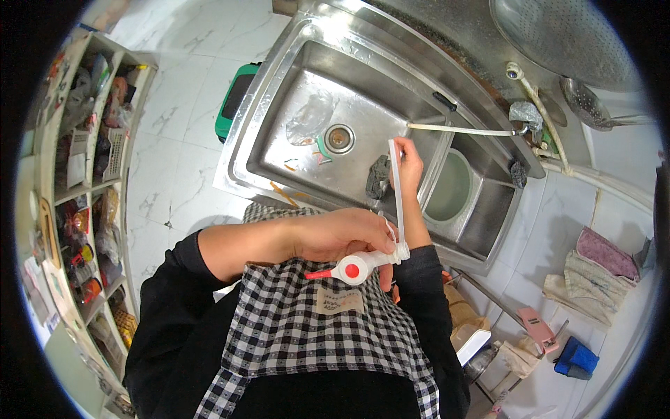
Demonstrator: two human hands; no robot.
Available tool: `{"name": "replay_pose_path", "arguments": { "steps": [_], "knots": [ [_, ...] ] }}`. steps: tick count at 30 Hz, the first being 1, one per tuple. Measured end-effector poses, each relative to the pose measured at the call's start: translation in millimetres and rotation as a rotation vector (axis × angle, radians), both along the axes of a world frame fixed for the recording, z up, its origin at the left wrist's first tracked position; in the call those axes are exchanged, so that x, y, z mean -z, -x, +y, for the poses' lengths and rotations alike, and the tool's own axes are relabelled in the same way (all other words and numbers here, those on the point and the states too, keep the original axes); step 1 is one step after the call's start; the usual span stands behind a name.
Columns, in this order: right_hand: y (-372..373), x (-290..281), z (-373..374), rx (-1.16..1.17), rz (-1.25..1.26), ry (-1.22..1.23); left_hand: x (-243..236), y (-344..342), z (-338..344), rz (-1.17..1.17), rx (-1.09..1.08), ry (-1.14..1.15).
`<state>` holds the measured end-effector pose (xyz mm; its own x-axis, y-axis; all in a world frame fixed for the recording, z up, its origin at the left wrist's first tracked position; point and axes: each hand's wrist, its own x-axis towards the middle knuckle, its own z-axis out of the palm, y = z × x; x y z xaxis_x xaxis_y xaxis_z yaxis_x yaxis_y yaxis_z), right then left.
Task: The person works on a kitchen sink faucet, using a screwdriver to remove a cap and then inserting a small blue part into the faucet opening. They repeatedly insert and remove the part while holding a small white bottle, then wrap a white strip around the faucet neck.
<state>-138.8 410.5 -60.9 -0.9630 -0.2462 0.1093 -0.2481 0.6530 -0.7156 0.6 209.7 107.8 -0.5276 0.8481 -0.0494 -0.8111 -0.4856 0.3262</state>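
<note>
My left hand (356, 230) is closed around a white plastic piece (377, 260) with a round red button and a red pointed tip, like a dispenser head. From its collar a long, thin white tube (399, 192) runs up over the sink. My right hand (408, 166) reaches over the sink's near right part, its fingers curled at the tube's upper end. Just left of those fingers is a crumpled dark grey cloth or scouring pad (378, 177); whether they touch it I cannot tell.
The steel sink (279, 98) holds a clear plastic bag (310, 119), a small green piece (323, 149) and scraps near the drain (339, 139). A smaller basin to the right has cloudy water (450, 185). A white spout (460, 130) spans the divider. Shelves (87, 188) stand left.
</note>
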Motion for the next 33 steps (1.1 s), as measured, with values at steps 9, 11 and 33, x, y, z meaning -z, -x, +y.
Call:
{"name": "replay_pose_path", "arguments": {
  "steps": [9, 11, 33],
  "knots": [
    [8, -6, -16, -0.071, 0.174, 0.103, -7, -1, 15, 0.044, 0.15, 0.007],
    [9, -11, -21, -0.053, 0.15, 0.123, -8, 0, 17, 0.079, 0.177, 0.025],
    [111, -337, -39, -0.588, -0.339, 1.118, 21, -2, 62, 0.364, 0.063, 0.379]
  ]
}}
